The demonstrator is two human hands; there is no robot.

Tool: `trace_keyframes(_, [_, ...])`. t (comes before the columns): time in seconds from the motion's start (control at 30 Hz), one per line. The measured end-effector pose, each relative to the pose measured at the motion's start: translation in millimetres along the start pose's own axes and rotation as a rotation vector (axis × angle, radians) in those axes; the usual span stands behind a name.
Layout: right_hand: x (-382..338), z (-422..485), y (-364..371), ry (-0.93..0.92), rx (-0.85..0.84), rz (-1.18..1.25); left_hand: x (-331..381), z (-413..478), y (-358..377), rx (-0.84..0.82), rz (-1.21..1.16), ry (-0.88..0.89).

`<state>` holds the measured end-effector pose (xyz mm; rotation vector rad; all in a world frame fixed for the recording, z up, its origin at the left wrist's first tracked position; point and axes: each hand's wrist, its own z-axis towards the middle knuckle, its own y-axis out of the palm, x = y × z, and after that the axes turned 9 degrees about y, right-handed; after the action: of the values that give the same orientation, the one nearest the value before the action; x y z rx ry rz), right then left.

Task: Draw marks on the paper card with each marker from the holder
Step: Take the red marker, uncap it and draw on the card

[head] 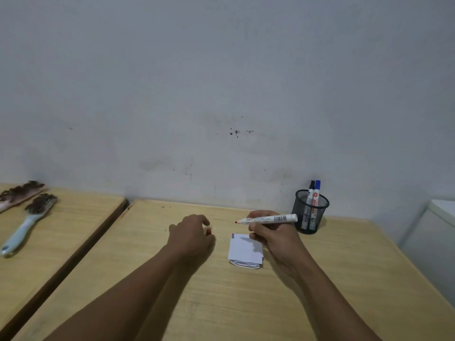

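Observation:
A small white paper card [243, 249] lies on the wooden table [246, 303], with dark marks at its top left corner. My right hand [275, 235] holds an uncapped white marker [267, 219] level above the card, its reddish tip pointing left. My left hand [192, 236] is closed left of the card, with a small red piece, probably the marker's cap [208, 232], at its fingertips. A black mesh holder [310, 210] stands at the back right with a black-capped marker [311, 187] and a blue-capped marker [317, 187] in it.
A second table [61, 230] stands to the left across a narrow gap, with a light-blue-handled brush [27, 225] and another brush [19, 193] on it. A grey wall rises right behind the tables. A white unit [435, 232] is at the right.

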<state>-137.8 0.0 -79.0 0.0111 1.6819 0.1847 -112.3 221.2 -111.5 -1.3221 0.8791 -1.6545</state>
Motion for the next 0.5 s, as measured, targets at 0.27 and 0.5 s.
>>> trace_keyframes(0.27, [13,25,12,-0.059,0.124,-0.193,37,-62,1,0.009,-0.004,0.443])
trace_keyframes(0.5, [45,52,19,-0.078,0.173,-0.447,26,-67,19,-0.202,0.242,0.516])
